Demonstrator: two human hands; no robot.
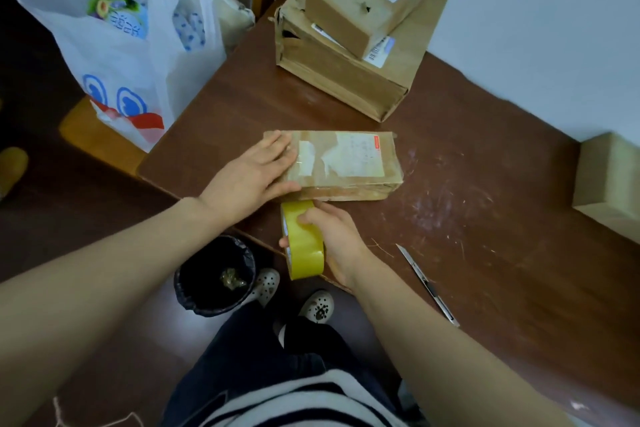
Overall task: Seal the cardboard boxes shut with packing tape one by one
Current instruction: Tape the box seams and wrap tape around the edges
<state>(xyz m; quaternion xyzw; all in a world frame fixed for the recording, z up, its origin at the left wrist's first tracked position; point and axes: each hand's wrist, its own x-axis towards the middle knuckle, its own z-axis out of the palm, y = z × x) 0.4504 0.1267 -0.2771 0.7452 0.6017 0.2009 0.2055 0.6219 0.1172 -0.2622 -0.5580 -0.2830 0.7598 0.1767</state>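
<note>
A flat cardboard box [349, 163] with a white label lies on the brown table [485, 218] in front of me. My left hand [256, 173] presses flat on its left end, fingers straight. My right hand [332, 236] grips a yellow roll of packing tape [304, 246] just below the box's near side, at the table's edge. The roll's top touches the box's near edge.
Two stacked cardboard boxes [356, 31] stand at the table's far end, and another box [609, 180] sits at the right edge. A utility knife [427, 284] lies to the right of my right arm. A white plastic bag [128, 45] and a black bin [214, 277] are at left.
</note>
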